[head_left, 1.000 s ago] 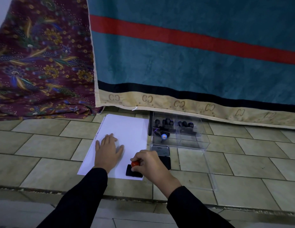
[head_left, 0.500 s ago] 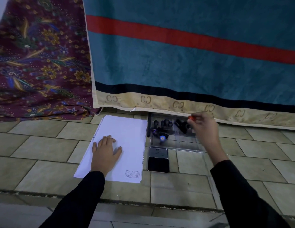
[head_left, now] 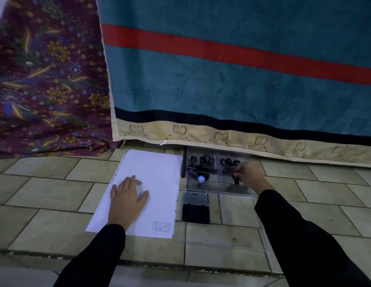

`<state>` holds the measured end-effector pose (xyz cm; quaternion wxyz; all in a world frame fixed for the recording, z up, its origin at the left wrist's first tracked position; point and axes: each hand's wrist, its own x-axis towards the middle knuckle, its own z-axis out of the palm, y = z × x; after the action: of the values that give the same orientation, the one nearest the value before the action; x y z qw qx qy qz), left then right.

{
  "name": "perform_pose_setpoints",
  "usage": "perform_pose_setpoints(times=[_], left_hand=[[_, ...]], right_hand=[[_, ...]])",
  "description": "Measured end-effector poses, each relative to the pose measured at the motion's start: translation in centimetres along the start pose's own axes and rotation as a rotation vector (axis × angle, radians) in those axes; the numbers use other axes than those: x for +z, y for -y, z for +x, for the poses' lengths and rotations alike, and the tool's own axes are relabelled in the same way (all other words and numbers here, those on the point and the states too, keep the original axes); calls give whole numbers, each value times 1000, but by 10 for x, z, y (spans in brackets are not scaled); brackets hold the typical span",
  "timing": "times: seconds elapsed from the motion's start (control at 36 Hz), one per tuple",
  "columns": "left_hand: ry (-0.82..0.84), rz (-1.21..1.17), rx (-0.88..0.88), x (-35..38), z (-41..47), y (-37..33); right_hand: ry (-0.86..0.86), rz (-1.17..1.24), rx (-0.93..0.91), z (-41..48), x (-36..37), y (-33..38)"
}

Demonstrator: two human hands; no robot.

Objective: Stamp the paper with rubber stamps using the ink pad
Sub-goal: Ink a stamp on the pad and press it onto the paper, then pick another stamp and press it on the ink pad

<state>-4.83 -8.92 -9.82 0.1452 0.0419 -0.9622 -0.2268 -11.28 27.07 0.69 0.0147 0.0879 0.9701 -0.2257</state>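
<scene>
**A:** What is around you?

**B:** My left hand [head_left: 128, 196] lies flat on the white paper stack [head_left: 157, 172], fingers straight and a little spread. 1 rectangular stamped print [head_left: 162, 226] sits at the paper's near right corner. Just right of the paper, the open black ink pad [head_left: 195, 213] in its metal tin lies on the beige tiled floor [head_left: 46, 193], just in front of the clear plastic box [head_left: 222, 190].

**A:** And your right?

**B:** My right hand [head_left: 251, 176] reaches into the box's right half, fingertips pinching the top of a black upright rubber stamp [head_left: 236, 180]. Other black-handled stamps [head_left: 204, 160] crowd behind it and in the left half. 1 lies on its side, showing a blue round end. A teal blanket [head_left: 222, 90] with a red stripe hangs down to the box's far edge, and a maroon floral cloth [head_left: 46, 79] hangs to its left.
</scene>
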Motion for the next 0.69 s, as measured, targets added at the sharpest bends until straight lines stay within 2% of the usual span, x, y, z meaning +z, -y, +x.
perform_pose_setpoints(times=[0.06,0.14,0.22,0.31,0.36,0.5,0.69], left_hand=[[2,-1,-3,0,0,1],[7,1,-4,2,1,2],[-3,-6,-3,3,1,3],[-2,-3,-4,3,1,4],[0,-7,-6,3,1,4],[19,-39,-25,1,1,4],[8,-229,-79,-10,4,2]], right_hand=[[69,-111,6,-1,-1,7],[14,-206,-16,-6,-4,22],[-88,-110,-112,-11,4,45],[18,44,-180,-19,18,70],[97,31,-206,-22,26,83],[146,-73,-146,-26,38,94],[145,-46,-89,-22,33,92]])
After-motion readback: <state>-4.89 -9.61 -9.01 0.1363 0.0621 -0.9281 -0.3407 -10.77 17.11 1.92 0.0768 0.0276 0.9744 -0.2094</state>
